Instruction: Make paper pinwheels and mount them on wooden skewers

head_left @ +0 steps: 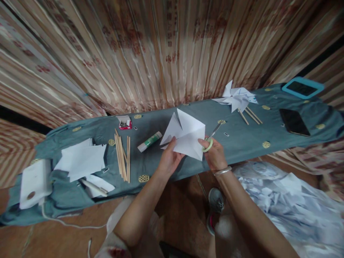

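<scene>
A white square of paper (189, 130), with slits cut in from its corners, is held up above the table's front edge. My left hand (171, 157) pinches it at the lower left, thumb on top. My right hand (213, 152) is closed around the light-green handle of the scissors (208, 143), and its thumb lies close to the paper's right edge. The scissor blades point up and to the right, away from the paper. Just left of the paper lies a glue stick (149, 142) with a green and white label.
Wooden sticks (123, 157), a small red box (125, 123), stacked paper (83, 157) and a pen (94, 187) lie left, beside a white power strip (34, 184). To the right are paper pinwheels (238, 98), a phone (294, 122) and a blue-framed device (303, 87). A bag of paper scraps (285, 200) sits below.
</scene>
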A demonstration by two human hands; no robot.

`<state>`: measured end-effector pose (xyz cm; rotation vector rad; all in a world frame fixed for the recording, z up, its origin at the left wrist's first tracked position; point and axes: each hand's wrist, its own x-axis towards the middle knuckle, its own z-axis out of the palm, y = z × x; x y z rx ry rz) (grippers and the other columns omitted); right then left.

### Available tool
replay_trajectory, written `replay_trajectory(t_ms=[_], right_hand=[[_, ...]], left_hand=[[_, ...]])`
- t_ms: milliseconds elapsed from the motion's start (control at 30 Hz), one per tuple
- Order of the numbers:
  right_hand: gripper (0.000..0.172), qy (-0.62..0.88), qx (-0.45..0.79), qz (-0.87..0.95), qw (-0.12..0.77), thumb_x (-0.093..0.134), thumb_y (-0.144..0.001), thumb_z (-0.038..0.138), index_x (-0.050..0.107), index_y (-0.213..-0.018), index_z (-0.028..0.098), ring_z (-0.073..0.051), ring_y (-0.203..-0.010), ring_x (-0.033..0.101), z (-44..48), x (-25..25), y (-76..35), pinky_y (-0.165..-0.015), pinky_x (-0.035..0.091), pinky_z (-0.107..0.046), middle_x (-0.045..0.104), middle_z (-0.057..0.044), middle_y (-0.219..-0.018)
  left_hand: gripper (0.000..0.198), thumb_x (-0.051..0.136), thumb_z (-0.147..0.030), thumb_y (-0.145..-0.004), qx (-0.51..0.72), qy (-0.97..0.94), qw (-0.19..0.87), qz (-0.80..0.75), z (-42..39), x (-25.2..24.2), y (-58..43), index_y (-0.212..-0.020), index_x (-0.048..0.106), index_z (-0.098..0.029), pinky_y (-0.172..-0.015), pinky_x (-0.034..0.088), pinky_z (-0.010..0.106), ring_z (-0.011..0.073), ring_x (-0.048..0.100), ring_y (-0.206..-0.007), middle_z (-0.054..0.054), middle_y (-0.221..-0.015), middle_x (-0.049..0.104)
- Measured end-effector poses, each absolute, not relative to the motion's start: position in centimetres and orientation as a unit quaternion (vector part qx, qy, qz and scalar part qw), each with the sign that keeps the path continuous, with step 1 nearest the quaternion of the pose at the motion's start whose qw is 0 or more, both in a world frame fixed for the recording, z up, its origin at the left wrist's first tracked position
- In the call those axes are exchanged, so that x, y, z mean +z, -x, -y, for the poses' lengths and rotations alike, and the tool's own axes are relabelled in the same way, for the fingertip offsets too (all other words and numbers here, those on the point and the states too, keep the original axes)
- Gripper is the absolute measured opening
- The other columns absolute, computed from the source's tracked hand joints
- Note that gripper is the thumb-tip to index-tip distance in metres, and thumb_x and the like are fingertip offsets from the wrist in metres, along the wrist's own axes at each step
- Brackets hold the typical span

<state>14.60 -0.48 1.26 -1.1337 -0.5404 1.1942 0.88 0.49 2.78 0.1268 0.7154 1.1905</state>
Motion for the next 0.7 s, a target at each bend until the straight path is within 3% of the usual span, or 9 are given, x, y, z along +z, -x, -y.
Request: replay_trajectory(t_ms=[200, 367, 500, 700], right_hand=[[0.037, 0.541, 0.505, 0.350, 0.574, 0.080, -0.060, 0.047, 0.062, -0.078, 0.021, -0.010, -0.054, 0.047, 1.3, 2.1, -14.6, -0.054, 0.040, -0.024, 0.056, 0.006, -0.060], [0.047, 0.509, 0.575, 0.473, 0.431, 0.063, -0.075, 0.062, 0.065, -0.092, 0.018, -0.014, -0.067, 0.057, 3.0, 3.1, -16.3, -0.061, 0.043, -0.026, 0.067, -0.003, -0.076], [0.053, 0.437, 0.666, 0.516, 0.316, 0.063, -0.075, 0.062, 0.065, -0.100, 0.016, -0.015, -0.067, 0.059, 4.4, 3.3, -17.5, -0.064, 0.047, -0.029, 0.069, -0.007, -0.082], [0.049, 0.407, 0.692, 0.520, 0.291, 0.064, -0.076, 0.058, 0.066, -0.099, 0.015, -0.015, -0.062, 0.058, 5.1, 3.1, -17.7, -0.061, 0.048, -0.029, 0.068, -0.006, -0.076]], left_hand=[[0.013, 0.057, -0.019, -0.088, 0.575, -0.048, 0.727, -0.372, -1.1, 2.8, -0.3, -0.099, 0.062, -0.016, -0.080, 0.056, 0.027, 0.0157, 0.068, -0.085, 0.005, -0.097, 0.071], [0.012, 0.058, -0.021, -0.088, 0.612, -0.069, 0.693, -0.375, -2.2, 3.1, 1.5, -0.098, 0.062, -0.016, -0.076, 0.056, 0.025, 0.0148, 0.068, -0.080, 0.004, -0.092, 0.072], [0.010, 0.056, -0.022, -0.089, 0.633, -0.095, 0.678, -0.361, -2.9, 3.1, 2.6, -0.096, 0.062, -0.016, -0.075, 0.056, 0.025, 0.0124, 0.068, -0.074, 0.002, -0.086, 0.072], [0.014, 0.061, -0.023, -0.087, 0.642, -0.121, 0.669, -0.354, -3.0, 2.6, 2.8, -0.099, 0.063, -0.016, -0.080, 0.054, 0.026, 0.0128, 0.068, -0.079, 0.003, -0.089, 0.073]])
